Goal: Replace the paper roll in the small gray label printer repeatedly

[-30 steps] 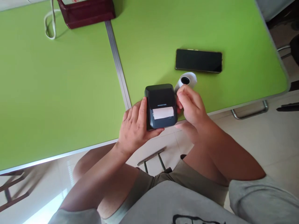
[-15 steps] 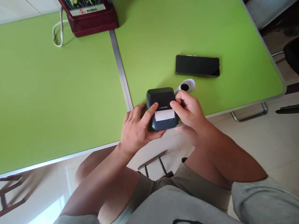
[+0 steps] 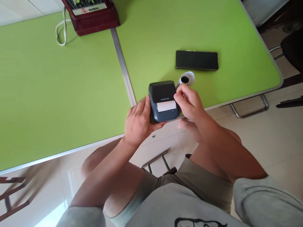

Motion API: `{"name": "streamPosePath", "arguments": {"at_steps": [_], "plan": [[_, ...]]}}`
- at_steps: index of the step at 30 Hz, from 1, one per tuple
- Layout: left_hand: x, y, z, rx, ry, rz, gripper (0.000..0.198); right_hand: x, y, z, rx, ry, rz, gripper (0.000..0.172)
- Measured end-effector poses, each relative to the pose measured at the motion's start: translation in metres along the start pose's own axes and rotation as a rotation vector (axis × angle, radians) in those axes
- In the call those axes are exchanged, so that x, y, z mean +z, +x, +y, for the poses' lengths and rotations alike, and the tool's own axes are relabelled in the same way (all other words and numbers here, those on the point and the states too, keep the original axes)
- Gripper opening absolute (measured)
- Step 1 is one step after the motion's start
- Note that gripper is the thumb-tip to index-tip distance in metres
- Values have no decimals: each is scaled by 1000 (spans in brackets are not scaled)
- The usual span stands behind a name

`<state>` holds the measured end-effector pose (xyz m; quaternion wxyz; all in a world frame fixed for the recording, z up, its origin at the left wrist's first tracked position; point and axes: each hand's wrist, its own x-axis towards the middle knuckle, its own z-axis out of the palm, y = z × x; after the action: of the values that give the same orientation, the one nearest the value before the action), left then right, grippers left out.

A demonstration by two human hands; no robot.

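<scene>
A small dark label printer [image 3: 163, 91] sits at the front edge of the green table, with a white paper strip [image 3: 166, 106] coming out of its slot. My left hand [image 3: 139, 121] holds the printer by its left side and near edge. At the printer's right side is my right hand [image 3: 189, 101], fingers curled together; whether they pinch anything is hidden. Just behind that hand lies a white paper roll [image 3: 187, 78] with a dark core. A black phone [image 3: 197, 60] lies face up farther back.
On the green table [image 3: 59, 94], a dark red object [image 3: 94, 20] with a white cord [image 3: 64, 31] stands at the back left. A metal strip [image 3: 121, 63] crosses the tabletop. Dark seat [image 3: 293, 50] at the right; my legs are below the table edge.
My left thumb has come off the printer's top and now lies along its left side. My right thumb has shifted to the printer's right edge. The camera view has moved slightly.
</scene>
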<state>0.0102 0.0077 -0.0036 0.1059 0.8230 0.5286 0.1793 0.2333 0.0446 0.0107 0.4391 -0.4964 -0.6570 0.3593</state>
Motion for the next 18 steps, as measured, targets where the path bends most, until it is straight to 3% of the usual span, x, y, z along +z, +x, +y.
{"name": "streamPosePath", "arguments": {"at_steps": [4,13,18], "plan": [[-2,3,-1,-2,-36,-13,101,-1,2,2,-6,13,-26,43],[-3,3,6,-3,1,-10,105,-9,2,16,-8,-66,-55,36],[2,1,9,-25,42,22,108,-16,12,3,-71,-175,-11,32]]}}
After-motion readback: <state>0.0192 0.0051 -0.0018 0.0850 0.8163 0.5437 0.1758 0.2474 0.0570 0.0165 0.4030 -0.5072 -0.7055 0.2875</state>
